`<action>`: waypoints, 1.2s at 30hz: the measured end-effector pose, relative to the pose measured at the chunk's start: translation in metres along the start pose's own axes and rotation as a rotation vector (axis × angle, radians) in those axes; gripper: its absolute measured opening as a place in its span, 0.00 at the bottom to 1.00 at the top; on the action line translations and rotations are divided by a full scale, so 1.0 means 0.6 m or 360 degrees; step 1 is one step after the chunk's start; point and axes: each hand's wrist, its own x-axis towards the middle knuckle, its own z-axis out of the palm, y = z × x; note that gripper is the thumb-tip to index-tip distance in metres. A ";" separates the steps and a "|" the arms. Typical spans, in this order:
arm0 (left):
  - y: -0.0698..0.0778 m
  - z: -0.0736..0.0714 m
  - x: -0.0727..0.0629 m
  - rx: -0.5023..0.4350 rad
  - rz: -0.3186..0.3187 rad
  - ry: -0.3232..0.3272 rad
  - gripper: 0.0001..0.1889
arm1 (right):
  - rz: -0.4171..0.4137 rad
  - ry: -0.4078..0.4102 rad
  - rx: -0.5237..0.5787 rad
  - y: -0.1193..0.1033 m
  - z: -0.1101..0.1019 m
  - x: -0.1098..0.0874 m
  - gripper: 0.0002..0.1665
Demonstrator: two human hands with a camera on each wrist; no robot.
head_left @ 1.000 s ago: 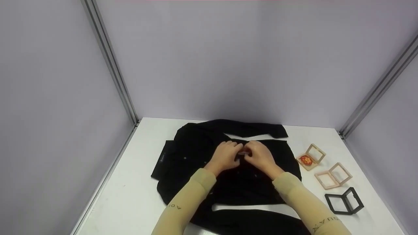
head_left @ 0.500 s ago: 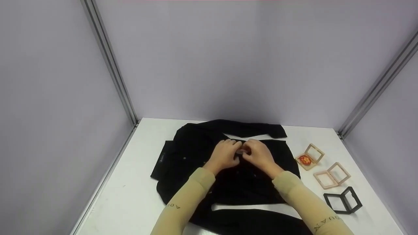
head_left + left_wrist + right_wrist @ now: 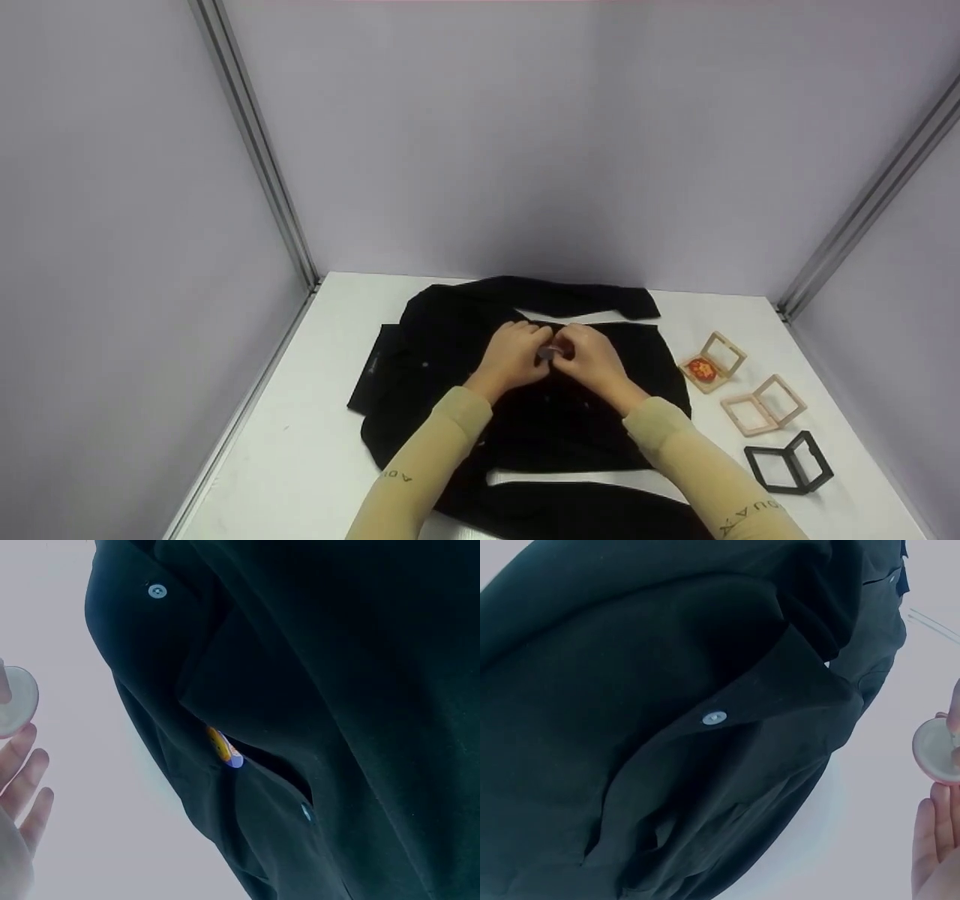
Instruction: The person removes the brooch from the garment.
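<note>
Yellowish sleeves [image 3: 420, 461] come nearest, their dark printed letters partly legible, an "A" among them. Beyond, wrists angled inward, the left hand [image 3: 514, 356] and right hand [image 3: 595, 361] curl toward each other, pinching a pale round disc [image 3: 550, 351] above the black buttoned shirt [image 3: 427, 405], whose leftmost flap bears unreadably small lettering.

Head view: pale round disc [image 3: 548, 352] partly hidden by fingers of left hand [image 3: 514, 354] and right hand [image 3: 592, 358]; clipped by picture edge in both wrist views. Black buttoned cloth garment [image 3: 570, 424]: lower sleeve [image 3: 592, 510] cut off at bottom; pale lettering [image 3: 373, 363] illegible, too small. Yellow-and-purple piece [image 3: 225, 748] partly covered by folds, unidentifiable.
</note>
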 end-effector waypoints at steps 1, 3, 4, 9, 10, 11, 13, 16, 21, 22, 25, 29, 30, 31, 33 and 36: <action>0.000 0.000 -0.001 0.0002 -0.0001 -0.0009 0.12 | 0.0008 -0.0004 0.0005 -0.001 0.001 -0.001 0.10; 0.000 0.000 -0.002 0.0009 -0.0008 -0.0040 0.12 | 0.0022 -0.0019 0.0013 -0.001 0.003 -0.003 0.10; 0.000 0.001 -0.002 0.0013 -0.0013 -0.0057 0.12 | 0.0031 -0.0025 0.0016 -0.001 0.004 -0.004 0.09; 0.000 0.002 -0.002 0.0034 -0.0023 -0.0095 0.12 | 0.0071 -0.0054 0.0006 -0.001 0.006 -0.005 0.09; 0.000 0.002 -0.003 0.0037 -0.0021 -0.0096 0.11 | 0.0080 -0.0061 -0.0005 -0.001 0.006 -0.005 0.09; 0.001 0.003 -0.003 0.0037 -0.0016 -0.0092 0.12 | 0.0089 -0.0069 -0.0013 -0.001 0.007 -0.006 0.09; 0.002 0.004 -0.005 0.0036 -0.0008 -0.0102 0.12 | 0.0107 -0.0086 -0.0032 -0.001 0.008 -0.008 0.09; 0.004 0.006 -0.008 0.0041 -0.0001 -0.0117 0.12 | 0.0131 -0.0122 -0.0035 -0.001 0.012 -0.012 0.09; 0.006 0.012 -0.012 0.0071 0.0003 -0.0149 0.11 | 0.0154 -0.0179 -0.0030 -0.001 0.019 -0.017 0.09; 0.007 0.013 -0.013 0.0079 0.0005 -0.0155 0.11 | 0.0157 -0.0187 -0.0032 -0.001 0.020 -0.018 0.09; 0.008 0.017 -0.013 0.0101 0.0004 -0.0175 0.10 | 0.0158 -0.0202 -0.0029 0.000 0.024 -0.020 0.09; 0.009 0.021 -0.013 0.0132 0.0013 -0.0195 0.10 | 0.0156 -0.0222 -0.0031 0.004 0.030 -0.023 0.08; 0.009 0.021 -0.013 0.0138 0.0017 -0.0197 0.10 | 0.0157 -0.0229 -0.0033 0.004 0.031 -0.024 0.08; 0.009 0.022 -0.013 0.0144 0.0026 -0.0191 0.10 | 0.0150 -0.0230 -0.0039 0.004 0.032 -0.025 0.08; 0.009 0.023 -0.013 0.0160 0.0037 -0.0184 0.11 | 0.0128 -0.0226 -0.0052 0.004 0.033 -0.026 0.07; 0.008 0.023 -0.013 0.0168 0.0042 -0.0178 0.12 | 0.0079 -0.0213 -0.0064 0.004 0.032 -0.026 0.06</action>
